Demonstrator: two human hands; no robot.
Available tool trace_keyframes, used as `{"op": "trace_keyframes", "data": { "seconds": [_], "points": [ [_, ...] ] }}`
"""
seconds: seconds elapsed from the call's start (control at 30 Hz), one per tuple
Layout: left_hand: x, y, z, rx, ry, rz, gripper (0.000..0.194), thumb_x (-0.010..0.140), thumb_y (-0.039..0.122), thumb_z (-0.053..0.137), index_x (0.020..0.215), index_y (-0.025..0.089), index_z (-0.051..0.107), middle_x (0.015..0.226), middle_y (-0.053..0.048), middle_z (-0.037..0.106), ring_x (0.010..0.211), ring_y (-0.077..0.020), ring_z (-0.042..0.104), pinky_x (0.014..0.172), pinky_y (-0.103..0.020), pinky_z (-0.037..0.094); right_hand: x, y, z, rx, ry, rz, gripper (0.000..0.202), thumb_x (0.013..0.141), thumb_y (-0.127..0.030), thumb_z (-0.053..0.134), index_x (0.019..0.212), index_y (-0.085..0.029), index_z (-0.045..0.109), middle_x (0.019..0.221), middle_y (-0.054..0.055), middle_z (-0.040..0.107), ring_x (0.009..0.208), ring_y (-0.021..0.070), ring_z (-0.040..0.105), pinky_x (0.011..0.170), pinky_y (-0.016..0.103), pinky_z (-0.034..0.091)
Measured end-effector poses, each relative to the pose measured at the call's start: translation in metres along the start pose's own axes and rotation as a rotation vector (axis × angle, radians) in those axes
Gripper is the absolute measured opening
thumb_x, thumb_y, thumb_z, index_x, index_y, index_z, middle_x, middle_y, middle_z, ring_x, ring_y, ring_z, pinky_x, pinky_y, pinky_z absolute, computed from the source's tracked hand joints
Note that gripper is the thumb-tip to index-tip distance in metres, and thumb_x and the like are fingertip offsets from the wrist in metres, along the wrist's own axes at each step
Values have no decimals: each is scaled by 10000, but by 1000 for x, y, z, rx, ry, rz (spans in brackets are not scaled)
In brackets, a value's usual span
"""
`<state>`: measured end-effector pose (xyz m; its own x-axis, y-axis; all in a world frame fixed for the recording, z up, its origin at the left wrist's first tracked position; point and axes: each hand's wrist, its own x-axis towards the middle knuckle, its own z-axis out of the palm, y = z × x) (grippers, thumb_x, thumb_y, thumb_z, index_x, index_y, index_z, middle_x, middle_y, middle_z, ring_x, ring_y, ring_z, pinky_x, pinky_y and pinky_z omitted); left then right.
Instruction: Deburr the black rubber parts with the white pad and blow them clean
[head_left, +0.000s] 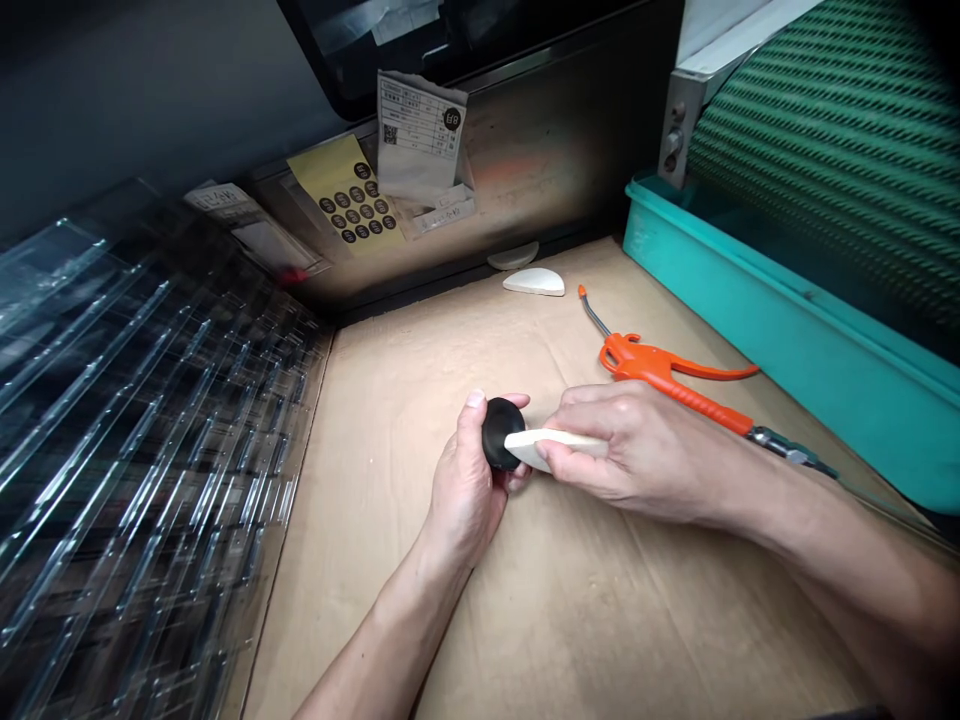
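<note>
Over the middle of the cardboard sheet (390, 470), my left hand (469, 480) is closed around a small round black part (496, 432), its smooth face turned to the right. My right hand (622, 445) pinches a flat off-white half-disc pad (551, 445) between thumb and fingers. The pad's pointed tip meets the face of the black part. What kind of part the black piece is, I cannot tell. Another white half-disc pad (536, 282) lies on the cardboard near its far edge, with a greyer pad (514, 257) just behind.
An orange air blow gun (667, 375) with a hose lies beyond my right forearm. Along the right stands a teal bin (787, 310) under a green ribbed conveyor belt (840, 130). Stacked clear plastic trays (150, 470) fill the left. Yellow sticker sheet (349, 195) and paper label (420, 130) lean at the back.
</note>
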<state>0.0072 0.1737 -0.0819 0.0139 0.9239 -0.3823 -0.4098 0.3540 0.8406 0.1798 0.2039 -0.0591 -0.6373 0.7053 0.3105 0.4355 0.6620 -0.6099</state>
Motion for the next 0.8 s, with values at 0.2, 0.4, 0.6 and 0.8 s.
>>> {"op": "trace_keyframes", "data": {
  "seconds": [0.2,0.4,0.6,0.8],
  "points": [
    [2,0,-2,-3,-56,-16,558,892,654,549,1034,129,675,592,-6,546,503,-105,449,475,-219,312,0,6,10,-74,123,14,275,1000,-232,522,827,-133,710,820,51,632,712,145,548,668,304,362],
    [3,1,-4,-55,-24,-52,507,859,595,624,987,113,716,623,-5,554,507,-101,460,457,-217,333,3,-7,15,69,144,-56,291,986,-200,503,768,-144,688,796,31,634,750,137,572,685,274,401],
    [2,1,-4,-11,-38,-39,577,857,650,598,1052,119,710,633,-3,542,516,-106,459,462,-220,334,2,-3,-4,97,-63,164,293,908,-193,541,642,-184,663,612,-34,563,554,93,471,520,275,279],
    [10,14,-16,-88,49,125,528,959,584,472,1092,113,669,718,-45,605,509,-108,469,461,-224,354,0,4,7,-72,127,386,180,888,-297,624,967,-217,764,804,-9,717,693,151,638,615,280,410]
  ]
}}
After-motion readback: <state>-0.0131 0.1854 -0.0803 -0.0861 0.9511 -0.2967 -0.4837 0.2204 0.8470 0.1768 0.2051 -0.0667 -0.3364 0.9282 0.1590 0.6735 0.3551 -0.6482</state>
